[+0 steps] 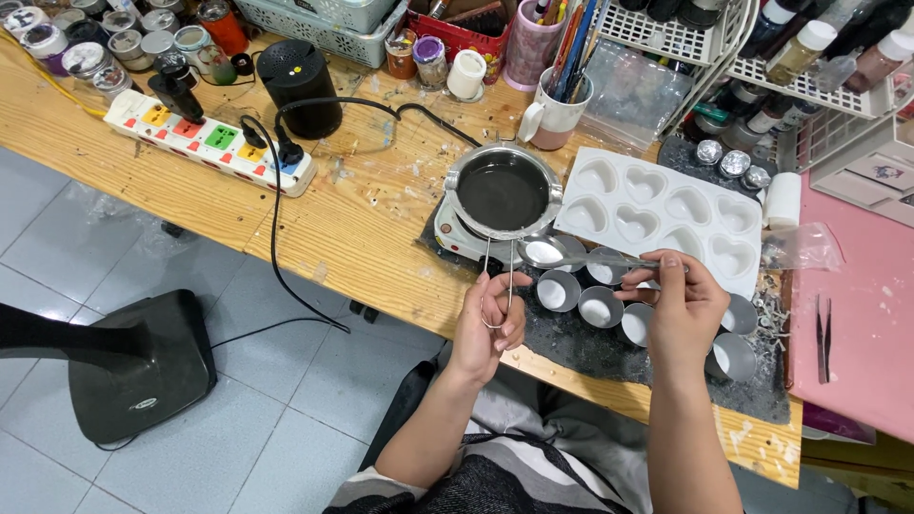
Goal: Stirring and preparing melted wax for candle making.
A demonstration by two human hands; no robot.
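My left hand (pixel 487 324) grips the wire handle of a small metal melting pot (pixel 503 195) that sits on a little white electric hot plate (pixel 455 238); the pot holds a dark liquid. My right hand (pixel 678 303) holds a long metal spoon (pixel 571 257), its bowl lying over one of several small round metal tins (pixel 600 306) filled with white wax. These tins stand on a dark mat (pixel 590 347) near the table's front edge. A white heart-shaped mould tray (pixel 662 214) lies just behind the tins.
A wooden table (pixel 362 228) carries a white power strip (pixel 209 138) with coloured switches, a black cylinder (pixel 300 86), jars, a mug of brushes (pixel 557 109) and wire racks of bottles. Tweezers (pixel 823 338) lie on a pink surface at right. A black stand base (pixel 138 366) sits on the tiled floor.
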